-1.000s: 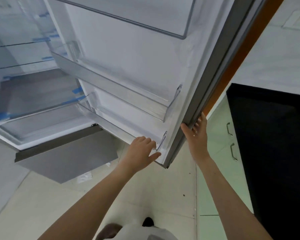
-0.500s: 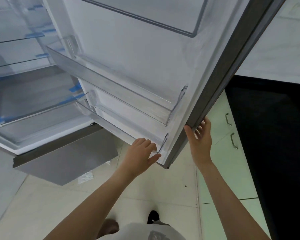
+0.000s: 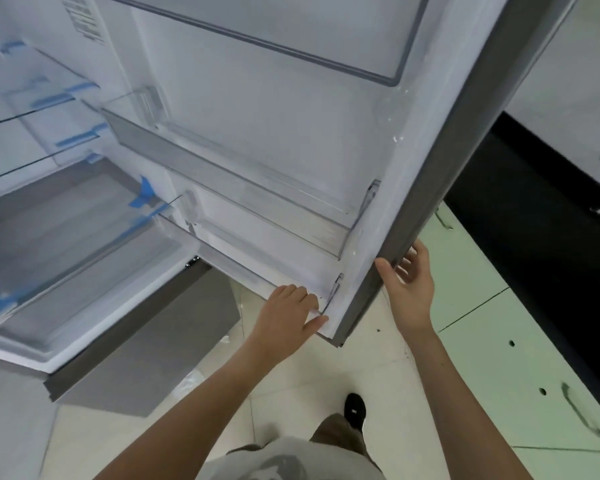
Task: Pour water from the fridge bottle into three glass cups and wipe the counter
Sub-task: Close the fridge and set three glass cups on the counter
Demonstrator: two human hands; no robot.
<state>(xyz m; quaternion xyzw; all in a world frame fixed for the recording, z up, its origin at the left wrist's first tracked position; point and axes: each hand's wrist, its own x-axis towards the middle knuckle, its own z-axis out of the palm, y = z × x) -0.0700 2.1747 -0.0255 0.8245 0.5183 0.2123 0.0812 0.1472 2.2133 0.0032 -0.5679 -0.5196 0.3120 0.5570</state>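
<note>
The fridge door (image 3: 326, 140) stands open in front of me, its grey outer edge (image 3: 440, 188) running down to the right. My left hand (image 3: 288, 317) rests on the rim of the door's lowest clear bin (image 3: 257, 258), fingers curled over it. My right hand (image 3: 409, 289) is at the door's grey edge, thumb on the inner side and fingers spread behind it. The door bins and the glass shelves (image 3: 42, 109) inside the fridge hold nothing that I can see. No bottle, glass cups or cloth are in view.
A black counter (image 3: 541, 216) runs along the right, above pale green cabinet fronts (image 3: 492, 341) with metal handles. The lower freezer door (image 3: 146, 348) juts out at the left. Pale floor tiles and my black shoe (image 3: 355, 408) lie below.
The view has shifted as I moved; the door edge now sits further right. Both hands stay at the door's lower corner, the right hand slightly more open against the edge.
</note>
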